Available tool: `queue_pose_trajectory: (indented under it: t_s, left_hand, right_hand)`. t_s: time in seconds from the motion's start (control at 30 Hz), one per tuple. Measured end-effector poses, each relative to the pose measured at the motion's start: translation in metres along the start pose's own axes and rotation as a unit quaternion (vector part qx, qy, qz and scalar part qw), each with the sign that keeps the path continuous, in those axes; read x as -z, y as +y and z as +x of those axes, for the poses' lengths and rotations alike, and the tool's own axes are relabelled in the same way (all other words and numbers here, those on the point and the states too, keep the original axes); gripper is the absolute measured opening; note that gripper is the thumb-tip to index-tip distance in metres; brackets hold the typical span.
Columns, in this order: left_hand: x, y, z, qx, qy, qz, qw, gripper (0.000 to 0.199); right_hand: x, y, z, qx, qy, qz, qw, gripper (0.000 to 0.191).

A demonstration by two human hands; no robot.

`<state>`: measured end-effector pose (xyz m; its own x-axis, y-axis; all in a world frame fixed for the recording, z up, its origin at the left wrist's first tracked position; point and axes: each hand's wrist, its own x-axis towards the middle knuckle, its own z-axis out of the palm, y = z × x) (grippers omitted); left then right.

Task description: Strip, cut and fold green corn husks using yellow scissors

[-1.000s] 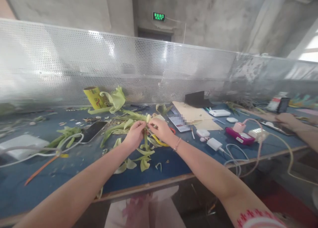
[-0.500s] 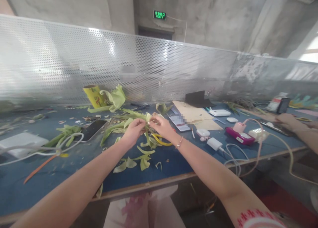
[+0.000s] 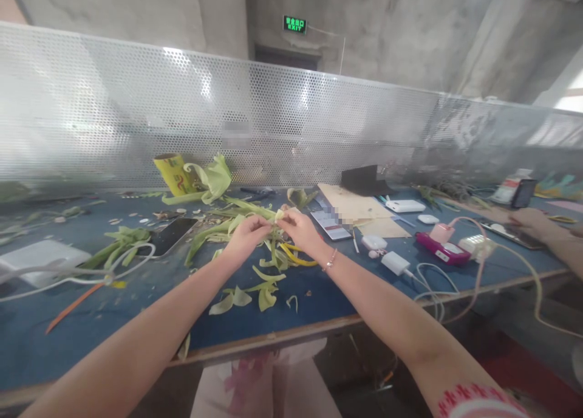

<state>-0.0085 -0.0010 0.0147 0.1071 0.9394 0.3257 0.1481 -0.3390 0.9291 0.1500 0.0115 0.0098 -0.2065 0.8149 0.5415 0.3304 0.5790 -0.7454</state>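
While both meet above the counter (image 3: 319,302), left hand (image 3: 248,236) & right hand (image 3: 298,226) pinch one leaf strip (image 3: 279,214) — fingertips closed. Cut leaves (image 3: 262,284) lie below.

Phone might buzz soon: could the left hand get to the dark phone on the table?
Probably yes: the left hand pinches a leaf strip, but the phone lies uncovered just left of it.

A blurred patch (image 3: 235,128) hides part of the metal screen at twelve o'clock. Another blur covers the card (image 3: 334,219) on the counter (image 3: 136,296). The co-worker's hand (image 3: 532,222) at three o'clock is cut off.
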Motion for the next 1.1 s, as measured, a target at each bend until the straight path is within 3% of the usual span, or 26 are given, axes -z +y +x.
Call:
queue_pose_trajectory:
  t_s: [0.23, 0.37, 0.5, 0.67, 0.8, 0.93, 1.03, 1.1]
  left_hand:
    - [-0.006, 0.003, -0.002, 0.080, 0.021, -0.141, 0.987, 0.015]
    - [-0.006, 0.005, -0.001, 0.105, 0.013, -0.210, 0.972, 0.015]
    - [-0.004, 0.004, 0.000, 0.096, 0.013, -0.219, 0.971, 0.018]
    - [-0.006, 0.004, -0.005, 0.078, -0.033, -0.234, 0.968, 0.032]
    - [-0.011, 0.006, -0.009, 0.080, -0.036, -0.193, 0.977, 0.041]
    - [-0.012, 0.006, -0.009, 0.077, -0.048, -0.151, 0.984, 0.041]
    - [-0.009, 0.004, -0.004, 0.090, -0.011, -0.160, 0.983, 0.040]
    - [-0.006, 0.003, 0.000, 0.100, 0.029, -0.169, 0.980, 0.037]
  right_hand:
    - [0.001, -0.004, 0.000, -0.006, 0.015, -0.031, 0.999, 0.021]
    - [-0.002, -0.002, 0.001, -0.035, 0.025, 0.002, 0.999, 0.018]
    - [-0.008, 0.000, 0.003, -0.057, 0.036, 0.056, 0.996, 0.017]
    - [-0.007, 0.011, 0.006, -0.056, 0.047, 0.086, 0.994, 0.020]
    - [-0.002, 0.012, 0.007, -0.054, 0.016, 0.082, 0.995, 0.023]
    - [0.012, 0.002, 0.007, -0.031, -0.031, 0.005, 0.999, 0.022]
    - [0.027, 0.001, 0.006, -0.020, -0.008, -0.143, 0.990, 0.015]
    - [0.035, 0.003, 0.003, -0.035, -0.078, -0.232, 0.969, 0.011]
